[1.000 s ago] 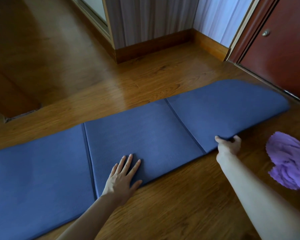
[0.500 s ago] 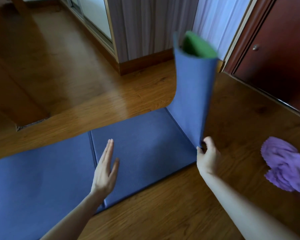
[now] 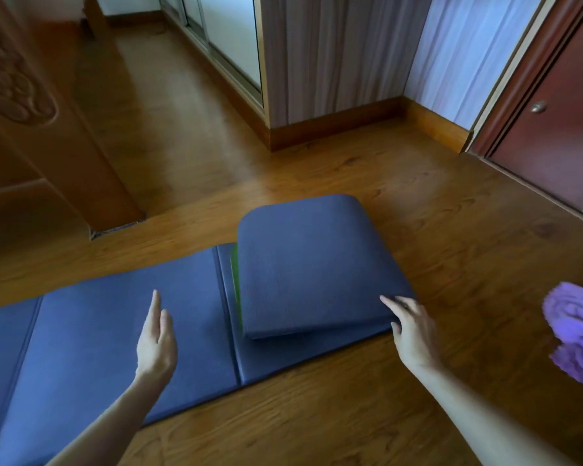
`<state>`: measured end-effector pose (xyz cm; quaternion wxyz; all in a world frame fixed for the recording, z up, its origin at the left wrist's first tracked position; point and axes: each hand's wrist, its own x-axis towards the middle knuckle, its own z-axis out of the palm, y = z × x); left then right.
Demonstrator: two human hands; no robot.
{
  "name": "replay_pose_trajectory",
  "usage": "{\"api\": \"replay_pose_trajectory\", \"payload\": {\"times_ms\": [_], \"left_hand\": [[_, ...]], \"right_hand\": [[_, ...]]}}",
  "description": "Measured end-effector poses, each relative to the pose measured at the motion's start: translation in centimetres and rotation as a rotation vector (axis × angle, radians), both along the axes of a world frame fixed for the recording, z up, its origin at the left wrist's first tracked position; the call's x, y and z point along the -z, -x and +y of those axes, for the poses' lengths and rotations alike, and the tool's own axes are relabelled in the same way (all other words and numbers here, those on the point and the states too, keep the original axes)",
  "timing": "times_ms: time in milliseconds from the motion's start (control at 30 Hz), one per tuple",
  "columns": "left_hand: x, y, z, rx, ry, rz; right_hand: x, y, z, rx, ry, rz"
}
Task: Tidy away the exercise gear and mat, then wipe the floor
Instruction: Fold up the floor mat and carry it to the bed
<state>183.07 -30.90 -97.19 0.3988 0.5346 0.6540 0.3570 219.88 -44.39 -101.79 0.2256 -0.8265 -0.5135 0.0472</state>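
The blue mat (image 3: 122, 334) runs across the wooden floor (image 3: 317, 415) from the lower left to the centre of the frame, and its right-hand end panel (image 3: 313, 267) is folded over onto the next section, not quite flat, with a sliver of green underside (image 3: 235, 280) showing along its left edge. The right hand (image 3: 409, 326) sits at the near right corner of that folded panel, fingers spread over the edge and touching it; whether the thumb is tucked under the mat, I cannot tell. The left hand (image 3: 155, 341) hangs over the flat middle section, edge-on, fingers straight and together, holding nothing, and whether it touches the mat is unclear. At the right edge of the frame a fluffy purple cloth (image 3: 576, 331) lies on the floor, well apart from the mat. Upper right, a dark red door (image 3: 559, 129) with a round knob (image 3: 538, 106). Pale curtains (image 3: 334, 52) hang top centre above a wooden skirting board (image 3: 334, 129), and a sliding door (image 3: 229, 38) stands to their left. A carved wooden panel (image 3: 31, 122) fills the upper left, its base close to the mat's far edge.
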Motion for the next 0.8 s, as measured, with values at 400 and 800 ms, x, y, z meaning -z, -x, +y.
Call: {"api": "replay_pose_trajectory", "payload": {"times_ms": [400, 800], "left_hand": [[-1.3, -8.0, -1.4, 0.230, 0.427, 0.044], [-0.8, -6.1, -5.4, 0.157, 0.670, -0.320]], "right_hand": [[-1.4, 1.2, -1.4, -0.065, 0.249, -0.092], [-2.8, 4.1, -1.9, -0.248, 0.488, -0.199]]}}
